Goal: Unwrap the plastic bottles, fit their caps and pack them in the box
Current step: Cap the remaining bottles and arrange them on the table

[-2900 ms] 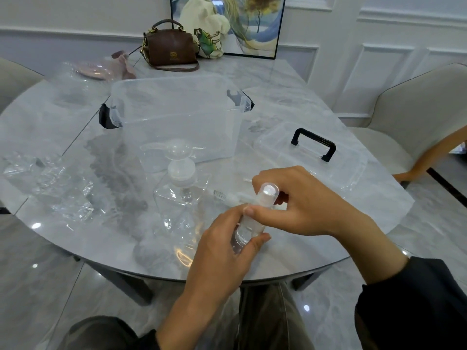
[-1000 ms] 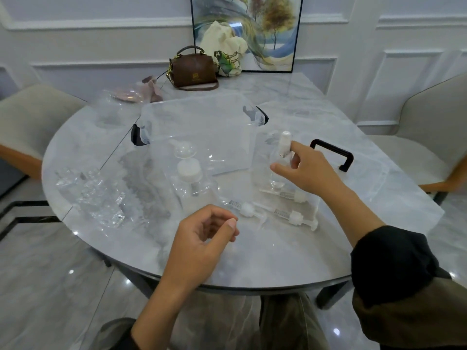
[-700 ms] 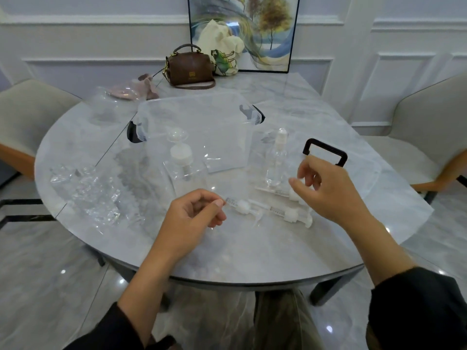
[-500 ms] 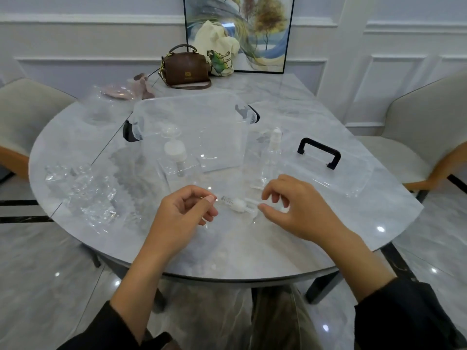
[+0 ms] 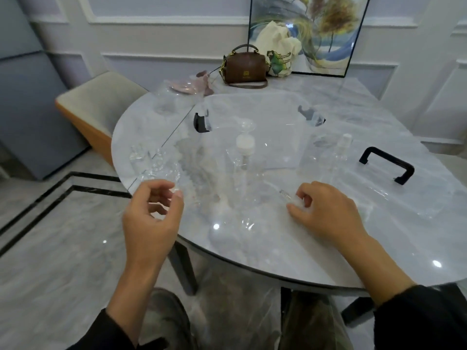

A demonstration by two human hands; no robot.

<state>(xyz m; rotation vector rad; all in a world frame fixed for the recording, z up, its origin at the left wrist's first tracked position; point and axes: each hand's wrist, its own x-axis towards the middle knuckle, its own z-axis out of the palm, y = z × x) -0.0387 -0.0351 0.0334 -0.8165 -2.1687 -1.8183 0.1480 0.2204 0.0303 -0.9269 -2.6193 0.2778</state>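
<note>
The left hand [image 5: 154,215] hovers over the near left edge of the round marble surface [image 5: 328,251]. Its fingers are curled and its thumb nearly meets the forefinger. Something clear glints at the thumb tip, perhaps a scrap of film, but the blur leaves it unclear whether this grip holds anything. The right hand [image 5: 326,213] rests on the surface, its grip clamped on a small white pump cap [image 5: 294,202]. The cap's thin dip tube pokes out toward the middle of the surface. Between and just beyond the hands stands a clear pump bottle [image 5: 243,160] with a white collar, loose wrapping around its base. A slim clear spray bottle [image 5: 341,151] stands upright further right. Behind both sits the open transparent box [image 5: 252,114], with a black latch at each end. The box lid [image 5: 386,164], marked by its black handle, lies flat to the right of the spray bottle. Crumpled clear wrappers [image 5: 151,162] are heaped near the left edge. At the far side are a brown handbag [image 5: 245,68] and a cream cloth bag [image 5: 278,46], in front of a framed painting [image 5: 326,34] that leans on the wall.
</note>
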